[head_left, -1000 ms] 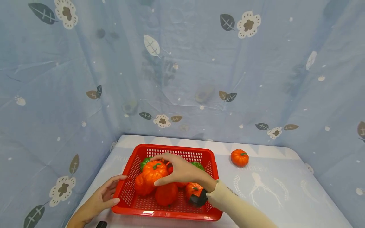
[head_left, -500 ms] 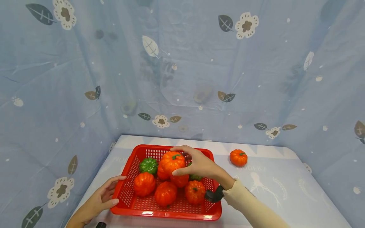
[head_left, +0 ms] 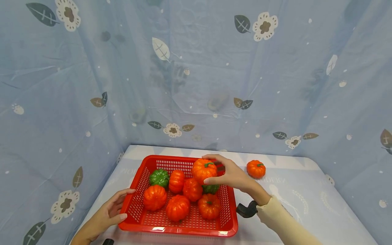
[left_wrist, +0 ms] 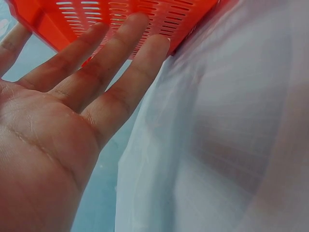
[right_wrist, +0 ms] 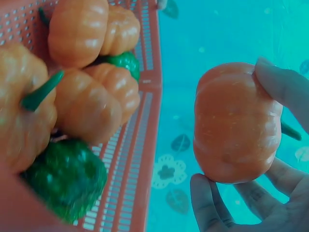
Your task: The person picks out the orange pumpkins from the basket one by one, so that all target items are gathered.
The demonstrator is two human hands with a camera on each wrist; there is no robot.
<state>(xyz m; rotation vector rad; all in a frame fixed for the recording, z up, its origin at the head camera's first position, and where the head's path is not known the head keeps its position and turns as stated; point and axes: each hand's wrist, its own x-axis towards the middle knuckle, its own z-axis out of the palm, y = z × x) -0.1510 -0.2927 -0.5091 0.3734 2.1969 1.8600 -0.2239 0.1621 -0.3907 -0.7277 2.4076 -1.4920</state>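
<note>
My right hand (head_left: 234,175) holds an orange toy pumpkin (head_left: 202,172) with a green stem over the back right of a red plastic basket (head_left: 171,229). In the right wrist view, thumb and fingers grip this pumpkin (right_wrist: 236,125) from opposite sides. My left hand (head_left: 108,212) is at the basket's left side, thumb and index fingertip right at the rim. The left wrist view shows its fingers (left_wrist: 140,67) stretched out along the slotted wall. Inside the basket lie several orange pumpkins (head_left: 178,208), a green pumpkin (head_left: 159,178) and another green one (head_left: 211,189), partly hidden.
One orange pumpkin (head_left: 256,169) sits on the white-and-blue tablecloth (head_left: 294,197), right of the basket. Blue patterned curtains (head_left: 196,85) hang behind and to the left of the table. A black wrist-camera piece (head_left: 247,209) sticks out at the right wrist.
My right hand has carried the pumpkin from the basket's left part toward its back right, uncovering the pumpkins below. The left hand has stayed at the rim.
</note>
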